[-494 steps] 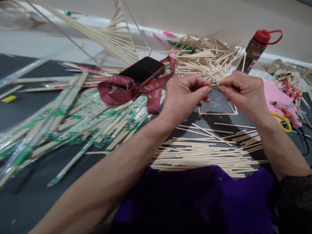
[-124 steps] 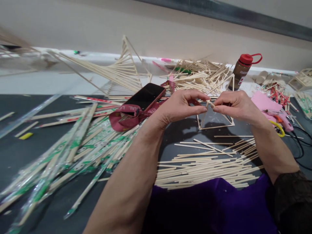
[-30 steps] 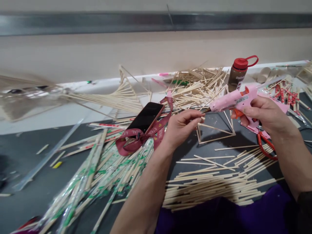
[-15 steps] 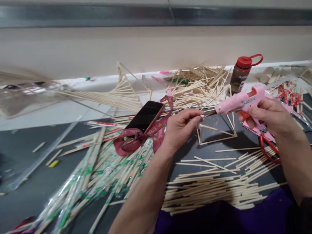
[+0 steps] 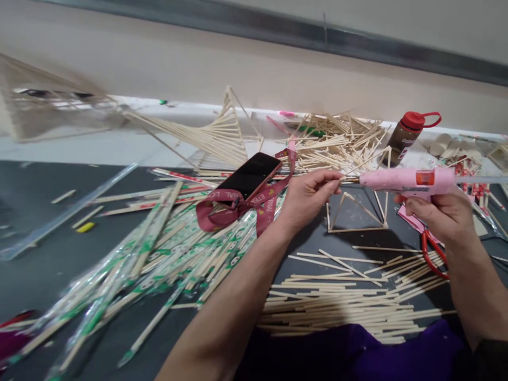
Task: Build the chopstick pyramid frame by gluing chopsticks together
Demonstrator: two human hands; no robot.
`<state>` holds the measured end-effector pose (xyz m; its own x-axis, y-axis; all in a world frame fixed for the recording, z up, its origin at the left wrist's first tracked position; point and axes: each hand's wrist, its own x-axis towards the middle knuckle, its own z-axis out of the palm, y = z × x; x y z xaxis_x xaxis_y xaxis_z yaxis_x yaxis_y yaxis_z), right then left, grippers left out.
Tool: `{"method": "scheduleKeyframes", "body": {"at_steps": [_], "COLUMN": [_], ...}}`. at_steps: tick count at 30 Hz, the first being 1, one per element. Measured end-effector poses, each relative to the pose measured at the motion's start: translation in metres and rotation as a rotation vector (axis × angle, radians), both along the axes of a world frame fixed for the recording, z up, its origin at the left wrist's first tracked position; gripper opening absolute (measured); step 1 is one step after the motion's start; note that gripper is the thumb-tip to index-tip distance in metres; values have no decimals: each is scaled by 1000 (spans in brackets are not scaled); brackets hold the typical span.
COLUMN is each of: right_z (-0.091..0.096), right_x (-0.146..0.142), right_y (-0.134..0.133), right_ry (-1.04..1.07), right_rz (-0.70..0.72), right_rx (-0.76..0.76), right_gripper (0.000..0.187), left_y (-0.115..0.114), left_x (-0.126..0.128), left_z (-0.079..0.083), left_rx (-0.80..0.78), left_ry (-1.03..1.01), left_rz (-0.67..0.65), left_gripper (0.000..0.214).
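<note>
My right hand (image 5: 444,211) is wrapped around a pink hot glue gun (image 5: 405,180), held level with its nozzle pointing left. My left hand (image 5: 311,196) pinches a thin wooden stick whose pale end (image 5: 342,179) shows at the fingertips; most of it is hidden. The metal nozzle (image 5: 351,180) is right at that end; whether they touch I cannot tell. Below and behind the glue gun stands a small frame of glued sticks (image 5: 357,228) on the dark table. Many loose sticks (image 5: 337,307) lie in front of me.
A phone (image 5: 250,174) with a red lanyard (image 5: 218,214) lies atop wrapped chopsticks (image 5: 159,275). Red-handled scissors (image 5: 426,254) lie by my right wrist. Behind are a red-capped bottle (image 5: 407,135), a stick pile (image 5: 337,137) and a twisted stick structure (image 5: 206,132).
The glue gun has turned from tilted to nearly level, its nozzle now at the stick's end by my left fingertips. The whole view has tilted and shifted slightly.
</note>
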<state>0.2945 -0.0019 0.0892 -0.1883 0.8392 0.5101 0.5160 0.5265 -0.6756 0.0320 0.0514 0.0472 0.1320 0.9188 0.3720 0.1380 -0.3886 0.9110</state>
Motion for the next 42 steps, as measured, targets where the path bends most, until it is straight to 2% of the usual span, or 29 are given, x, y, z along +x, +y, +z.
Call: {"method": "scheduleKeyframes", "body": {"at_steps": [4,13,18,29,42], "right_z": [-3,-5,-5,-3,-3], "right_x": [2,8,9,7,7], "right_y": [1,3,3,3,3], "right_ry": [-93,-89,-79,-76,-49], "right_rz": [-18,63,78,52,57], "right_rx": [96,171,169,143,138], "right_gripper": [14,14,17,8,10], "left_y": [0,1,1,1,1], "left_x": [0,0,0,0,0], "left_z": [2,0,0,1,2], "left_rx": [-11,-38,-32,-44,-42], "left_ry": [16,-2,6,10,16], "left_rz": [-2,-22,-36,-26,-30], "left_gripper": [19,21,21,20,21]}}
